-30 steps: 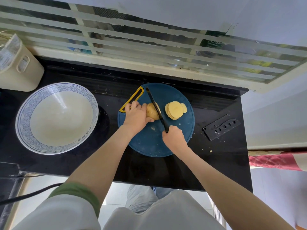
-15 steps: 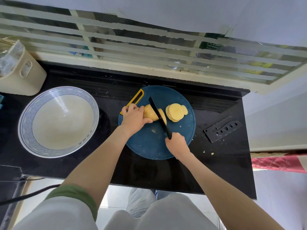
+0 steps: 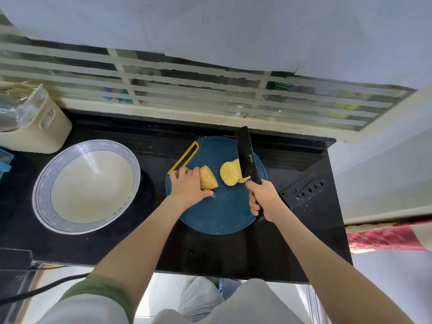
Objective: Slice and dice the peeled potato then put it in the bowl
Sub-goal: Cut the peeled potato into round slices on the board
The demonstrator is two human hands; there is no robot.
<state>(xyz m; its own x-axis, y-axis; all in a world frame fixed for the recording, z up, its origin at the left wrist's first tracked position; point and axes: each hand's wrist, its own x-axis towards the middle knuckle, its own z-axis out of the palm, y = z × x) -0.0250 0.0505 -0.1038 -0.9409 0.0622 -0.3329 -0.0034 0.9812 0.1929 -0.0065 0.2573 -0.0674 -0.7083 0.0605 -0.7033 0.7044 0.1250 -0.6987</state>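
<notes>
Left hand point(image 3: 188, 183) grips the potato point(image 3: 208, 177) stub near the board's point(image 3: 219, 213) left edge. Right hand point(image 3: 264, 199) grips the knife point(image 3: 245, 153), which is now off the potato and swung over the slices point(image 3: 229, 176). There's open board in front. Bowl point(image 3: 88, 183) sits well left on the worktop point(image 3: 210, 249).

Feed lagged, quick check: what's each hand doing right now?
Left hand: holding the remaining potato chunk on the cutting board.
Right hand: gripping the knife.
</notes>
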